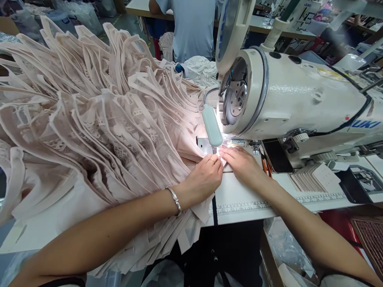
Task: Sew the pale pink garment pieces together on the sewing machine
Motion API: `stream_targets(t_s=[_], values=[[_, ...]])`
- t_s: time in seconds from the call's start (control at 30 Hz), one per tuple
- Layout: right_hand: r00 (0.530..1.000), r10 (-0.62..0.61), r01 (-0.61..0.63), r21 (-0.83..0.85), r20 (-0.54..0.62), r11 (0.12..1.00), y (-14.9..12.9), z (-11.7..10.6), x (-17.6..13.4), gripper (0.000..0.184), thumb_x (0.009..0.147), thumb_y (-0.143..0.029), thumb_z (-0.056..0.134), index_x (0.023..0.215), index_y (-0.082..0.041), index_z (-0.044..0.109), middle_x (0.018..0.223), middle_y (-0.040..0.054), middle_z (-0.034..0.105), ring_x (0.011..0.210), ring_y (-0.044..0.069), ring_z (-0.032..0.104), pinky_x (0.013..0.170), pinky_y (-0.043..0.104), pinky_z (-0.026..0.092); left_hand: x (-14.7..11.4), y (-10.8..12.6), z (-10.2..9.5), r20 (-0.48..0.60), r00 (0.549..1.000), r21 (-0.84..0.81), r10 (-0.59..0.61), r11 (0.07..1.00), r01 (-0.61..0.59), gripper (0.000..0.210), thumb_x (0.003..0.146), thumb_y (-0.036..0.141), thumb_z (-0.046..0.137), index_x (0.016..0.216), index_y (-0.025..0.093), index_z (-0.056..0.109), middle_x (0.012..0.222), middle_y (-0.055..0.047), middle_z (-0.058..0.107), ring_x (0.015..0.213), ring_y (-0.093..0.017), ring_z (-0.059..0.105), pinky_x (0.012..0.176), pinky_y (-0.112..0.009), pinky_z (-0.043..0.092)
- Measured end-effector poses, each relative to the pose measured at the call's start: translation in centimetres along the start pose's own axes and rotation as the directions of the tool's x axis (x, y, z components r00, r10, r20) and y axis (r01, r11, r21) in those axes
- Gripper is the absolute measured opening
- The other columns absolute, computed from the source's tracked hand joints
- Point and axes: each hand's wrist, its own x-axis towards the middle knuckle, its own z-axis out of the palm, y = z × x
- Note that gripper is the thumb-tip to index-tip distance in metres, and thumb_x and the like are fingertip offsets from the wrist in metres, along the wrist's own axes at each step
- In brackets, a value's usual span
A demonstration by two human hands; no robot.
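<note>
Under the lamp, a sewing machine (287,91) stands over the table, its needle area partly hidden by a pale green lamp head (212,125). My left hand (206,175), with a ring and a bracelet on the wrist, pinches the edge of a beige fabric garment (191,145) just in front of the needle plate (205,145). Close beside it, my right hand (239,161) presses its fingertips together on the same fabric, right of the needle. A large heap of beige lace-trimmed garments (119,131) spreads left of my hands.
Red-handled scissors (265,163) lie right of the needle. A stack of beige fabric pieces (314,177) and a phone-like dark device (365,179) sit farther right. A ruler strip (245,207) runs along the table's front edge. A person in blue (194,30) sits ahead.
</note>
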Motion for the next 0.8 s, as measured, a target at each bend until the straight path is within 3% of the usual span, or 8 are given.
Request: stream_targets(t_s=[0.17, 0.57, 0.8], values=[[0.986, 0.114, -0.137, 0.193, 0.124, 0.972, 1.7, 0.2, 0.1, 0.057, 0.087, -0.005, 0.038, 0.134, -0.025, 0.063, 0.143, 0.0042, 0.061, 0.123, 0.026, 0.062, 0.103, 0.047, 0.052, 0.0, -0.3, 0.6, 0.010, 0.999, 0.032, 0.033, 0.999, -0.034, 0.038, 0.097, -0.001, 0.031, 0.121, -0.003, 0.060, 0.122, -0.022, 0.067, 0.118, -0.027, 0.062, 0.109, -0.043, 0.044], [0.987, 0.156, -0.158, 0.294, 0.030, 0.943, 1.9, 1.6, -0.1, 0.059, 0.083, -0.006, 0.038, 0.132, -0.025, 0.065, 0.139, 0.0032, 0.065, 0.126, 0.023, 0.060, 0.111, 0.048, 0.046, 0.3, -1.0, 0.4, -0.012, 0.999, 0.022, 0.031, 0.999, -0.031, 0.038, 0.098, -0.002, 0.031, 0.124, -0.003, 0.059, 0.118, -0.018, 0.070, 0.118, -0.024, 0.065, 0.113, -0.039, 0.043], [0.976, 0.213, -0.215, 0.311, 0.040, 0.926, 1.4, 1.5, 0.2, 0.050, 0.091, -0.014, 0.037, 0.131, -0.027, 0.065, 0.137, 0.0034, 0.066, 0.119, 0.023, 0.064, 0.107, 0.047, 0.048, 0.5, -1.4, 0.3, 0.012, 1.000, -0.040, 0.018, 0.999, -0.017, 0.036, 0.098, -0.003, 0.034, 0.123, -0.004, 0.059, 0.118, -0.020, 0.068, 0.118, -0.024, 0.064, 0.113, -0.039, 0.043]])
